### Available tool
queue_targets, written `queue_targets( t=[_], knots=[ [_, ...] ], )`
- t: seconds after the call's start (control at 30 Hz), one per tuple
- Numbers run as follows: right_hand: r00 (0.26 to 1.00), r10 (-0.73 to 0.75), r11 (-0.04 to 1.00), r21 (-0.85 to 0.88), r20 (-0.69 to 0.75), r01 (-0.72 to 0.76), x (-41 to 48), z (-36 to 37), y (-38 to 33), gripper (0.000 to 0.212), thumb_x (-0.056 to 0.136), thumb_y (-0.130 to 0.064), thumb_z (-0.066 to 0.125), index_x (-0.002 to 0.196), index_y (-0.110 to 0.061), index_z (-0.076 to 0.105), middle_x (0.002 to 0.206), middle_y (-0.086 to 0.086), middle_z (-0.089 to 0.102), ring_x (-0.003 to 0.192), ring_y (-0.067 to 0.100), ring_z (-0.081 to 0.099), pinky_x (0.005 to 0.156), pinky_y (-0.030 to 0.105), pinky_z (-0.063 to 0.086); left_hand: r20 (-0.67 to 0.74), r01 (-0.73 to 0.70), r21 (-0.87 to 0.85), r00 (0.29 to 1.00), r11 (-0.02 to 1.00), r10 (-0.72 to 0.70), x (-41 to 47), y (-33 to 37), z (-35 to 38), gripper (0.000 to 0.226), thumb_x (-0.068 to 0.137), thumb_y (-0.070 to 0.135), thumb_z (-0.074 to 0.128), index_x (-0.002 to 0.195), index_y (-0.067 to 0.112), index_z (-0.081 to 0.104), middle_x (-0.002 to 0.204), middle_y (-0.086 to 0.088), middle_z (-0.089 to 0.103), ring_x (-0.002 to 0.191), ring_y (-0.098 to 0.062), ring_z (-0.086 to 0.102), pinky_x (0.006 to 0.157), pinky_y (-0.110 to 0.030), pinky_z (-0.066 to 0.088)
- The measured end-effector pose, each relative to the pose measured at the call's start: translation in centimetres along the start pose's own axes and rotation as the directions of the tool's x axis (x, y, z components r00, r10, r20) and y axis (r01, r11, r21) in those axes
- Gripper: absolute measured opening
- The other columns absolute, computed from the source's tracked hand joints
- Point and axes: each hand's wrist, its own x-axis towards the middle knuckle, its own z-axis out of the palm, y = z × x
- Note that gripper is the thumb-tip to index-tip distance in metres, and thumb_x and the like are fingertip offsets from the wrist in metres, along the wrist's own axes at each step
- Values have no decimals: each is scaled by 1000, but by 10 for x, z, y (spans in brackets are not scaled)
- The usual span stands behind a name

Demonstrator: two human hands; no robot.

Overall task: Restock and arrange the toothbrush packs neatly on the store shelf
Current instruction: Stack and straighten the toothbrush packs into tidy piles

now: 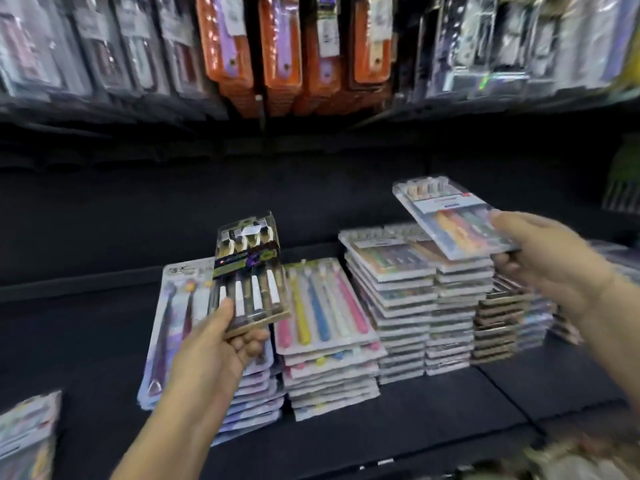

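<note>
Both hands up before the black shelf (450, 403), well apart, each clamped on one toothbrush pack.

Left hand (221, 344) reaching in from the lower left on a bare forearm, thumb laid on the front of the dark pack (247, 268), fingers curled under its lower edge. Pack held nearly upright, leaning a little to the right, over the seam between the purple stack (173, 323) and the pastel stack (325, 306). Black and brown card, green band across the middle, four brushes with white handles under clear plastic.

Right hand (540, 261) coming in from the right and held higher, back of the hand toward the camera, thumb on top of the clear pack (450, 216), fingers curled beneath its near end. Pack tilted, far end pointing up and to the left, above the two grey-edged stacks (391, 289); touching them or not, impossible to tell. Clear blister, pale label strip, orange, red and green handles, all blurred.

Further stock on the shelf: a lower stack of brown-edged packs (498, 323) just right of the grey-edged ones, and a loose pack (27, 434) at the lower left corner. Overhead, hanging orange packs (277, 46) between rows of grey and silver ones, smeared by motion.
</note>
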Motion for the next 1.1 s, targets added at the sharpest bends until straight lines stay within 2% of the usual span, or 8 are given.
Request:
queue_targets(
  t=[0.27,0.5,0.63,0.73,0.83,0.9,1.0,1.1],
  knots=[
    [998,59,922,-383,-11,-59,70,-9,19,31,97,-27,60,112,-1,63,77,7,55,45,12,48,38,22,39,70,53,45,996,998,-56,-5,-17,46,25,102,24,46,102,1,57,68,-12,67,53,-16,63,47,-21,53],
    [969,-226,505,-863,-104,26,62,-10,22,48,91,-56,55,111,-14,65,114,11,61,94,29,59,77,32,44,128,66,68,989,996,-74,-15,-24,82,27,101,25,45,108,2,58,70,-9,69,53,-14,62,49,-21,53],
    [921,-389,822,-453,-3,346,-6,-7,18,28,91,-49,58,97,-22,64,95,-2,65,77,10,60,67,25,45,227,43,60,972,997,-55,-26,-36,121,29,101,27,44,116,4,54,73,-8,68,57,-15,62,52,-23,53],
    [951,-135,986,-53,279,156,-64,1,18,47,80,-55,54,109,-20,63,94,2,68,65,12,63,51,24,47,275,12,140,960,990,-50,-35,-55,161,27,103,34,44,113,13,56,86,-6,67,65,-17,61,64,-26,52],
    [969,-157,984,112,191,138,-71,-12,29,43,78,-44,60,110,-15,63,80,4,70,59,15,62,47,24,47,393,-10,312,912,950,-119,-54,-72,199,33,102,44,41,123,22,54,116,-5,67,100,-26,63,89,-33,51],
    [986,-153,969,204,61,137,-62,-34,35,37,84,-37,61,110,-10,63,80,8,68,55,15,60,46,22,47,432,-218,595,898,774,-79,-56,-78,216,34,102,48,36,121,24,51,118,3,60,108,-19,56,91,-32,46],
    [993,-87,958,265,-84,106,-39,-76,44,14,96,-23,54,98,-10,57,66,3,61,46,10,57,41,19,44,534,-587,802,788,111,308,-27,-80,226,39,100,46,38,125,22,56,121,3,47,113,-16,40,100,-35,33],
    [992,-2,953,301,-129,41,-14,-107,56,10,99,-19,52,100,-9,55,66,4,55,42,7,53,40,18,44,601,-600,794,746,-101,288,12,-80,232,48,102,43,36,146,24,39,152,-3,33,141,-24,25,114,-42,21]
  ],
)
